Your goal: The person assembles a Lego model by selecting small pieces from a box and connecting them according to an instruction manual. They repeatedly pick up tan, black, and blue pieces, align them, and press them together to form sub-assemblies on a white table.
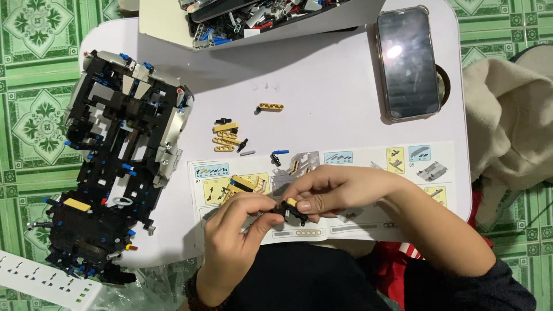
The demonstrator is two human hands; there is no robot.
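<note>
Black, tan and green around a white table

The white table [322, 86] sits on green floral-patterned floor tiles [34, 86]; at nine o'clock the brick-built car chassis [115, 161] is black and white with blue pins, at twelve tan beams [226, 137] lie loose, and at one o'clock lies a dark phone [408, 62].

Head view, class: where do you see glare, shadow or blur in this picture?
Head view: a bright glare spot sits on the dark phone screen; the parts box casts a soft shadow on the white table; both hands, left hand and right hand, look slightly soft around the small black piece.
</note>
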